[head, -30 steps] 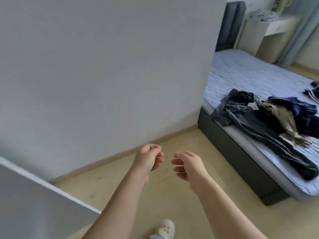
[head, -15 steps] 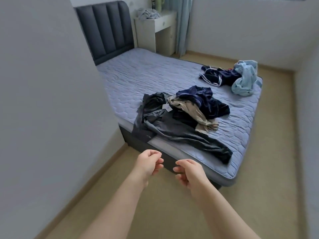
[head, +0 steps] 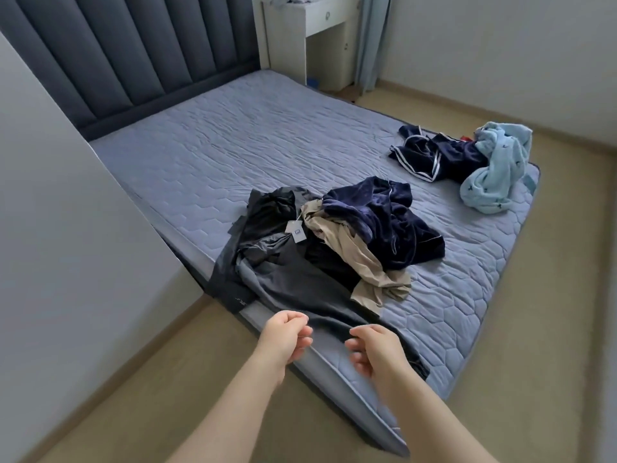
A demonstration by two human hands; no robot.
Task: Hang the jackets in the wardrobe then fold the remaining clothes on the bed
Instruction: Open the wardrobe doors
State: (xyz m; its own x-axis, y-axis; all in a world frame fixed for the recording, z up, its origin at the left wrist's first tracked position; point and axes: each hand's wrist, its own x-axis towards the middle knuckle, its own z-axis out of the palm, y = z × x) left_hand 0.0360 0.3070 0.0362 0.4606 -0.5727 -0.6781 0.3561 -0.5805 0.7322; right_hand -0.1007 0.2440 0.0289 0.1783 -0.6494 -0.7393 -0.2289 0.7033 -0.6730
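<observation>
Left hand point(head: 286, 335) and right hand point(head: 379, 354) hovered over the near edge of the bed point(head: 250, 135), fingers loosely curled and gripping nothing. The grey, beige and navy clothes heap point(head: 300, 279) lay just beyond them. A second heap point(head: 494, 168) lay at the far corner.

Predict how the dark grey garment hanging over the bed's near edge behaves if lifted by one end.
Probably floppy: the dark grey garment lies creased and droops over the mattress edge. Likely light, since it looks thin. It may drag the beige garment, which seems to overlap it.
</observation>
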